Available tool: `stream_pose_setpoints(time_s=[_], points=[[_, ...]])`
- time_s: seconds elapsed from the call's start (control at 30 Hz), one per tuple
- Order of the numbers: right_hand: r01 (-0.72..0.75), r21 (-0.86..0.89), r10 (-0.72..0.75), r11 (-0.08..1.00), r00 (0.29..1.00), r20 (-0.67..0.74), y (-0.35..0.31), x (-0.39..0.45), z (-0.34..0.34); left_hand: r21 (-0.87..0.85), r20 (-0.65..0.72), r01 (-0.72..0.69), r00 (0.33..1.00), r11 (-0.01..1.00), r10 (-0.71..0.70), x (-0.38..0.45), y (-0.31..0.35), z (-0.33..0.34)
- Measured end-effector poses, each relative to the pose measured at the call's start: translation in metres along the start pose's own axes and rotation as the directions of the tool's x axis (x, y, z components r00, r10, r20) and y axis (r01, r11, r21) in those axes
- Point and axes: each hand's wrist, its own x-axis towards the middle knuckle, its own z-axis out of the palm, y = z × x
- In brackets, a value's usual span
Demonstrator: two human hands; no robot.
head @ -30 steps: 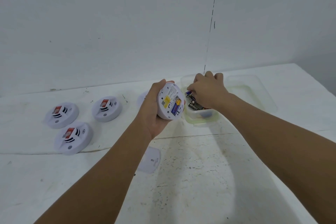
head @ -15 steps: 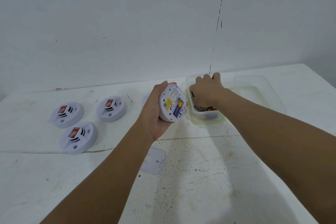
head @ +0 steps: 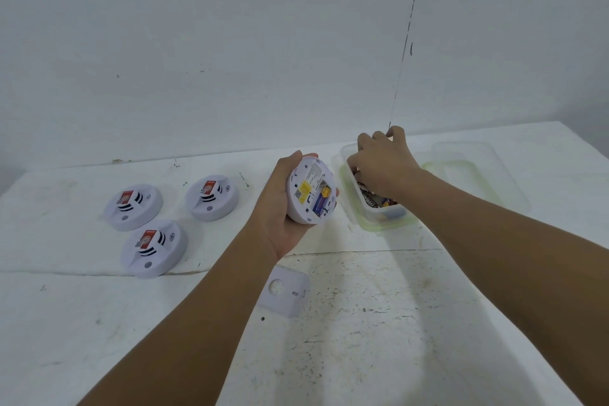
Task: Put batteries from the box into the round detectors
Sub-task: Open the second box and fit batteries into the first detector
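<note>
Above table, L hand (head: 280,204) grips detector (head: 311,189); R hand (head: 384,163) in box (head: 372,217)

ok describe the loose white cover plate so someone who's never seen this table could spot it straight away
Start at the white table and find the left hand holding a round detector on edge. The cover plate lies flat on the table just below that hand, beside the forearm. Unlike the three round detectors further left, it is a thin, squarish piece with a round hole.
</note>
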Motion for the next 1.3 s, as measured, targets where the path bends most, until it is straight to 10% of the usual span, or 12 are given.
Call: stream_pose_setpoints(time_s=[0.3, 0.47, 0.67, 1.3], points=[[-0.097, 0.473, 0.251, 0.876, 0.928, -0.274, 0.001, -0.02, -0.023, -0.054, 0.015, -0.012, 1.0, 0.998, 0.013, -0.009, 0.003, -0.012], [-0.07, 0.902, 0.457, 0.427, 0.877, -0.148, -0.015, -0.044, -0.061, -0.099, 0.005, -0.034, 0.999, 0.995, 0.035, -0.022, 0.001, -0.015], [-0.051, 0.999, 0.306, -0.003, 0.951, 0.049, -0.051, -0.078, -0.095, -0.16, 0.03, -0.029, 0.999, 0.987, 0.035, -0.044, -0.003, -0.02], [-0.067, 0.996, 0.158, 0.062, 0.986, 0.056, -0.131, -0.133, -0.072, -0.276, 0.027, -0.096, 0.994, 0.956, 0.108, -0.108, -0.012, -0.051]])
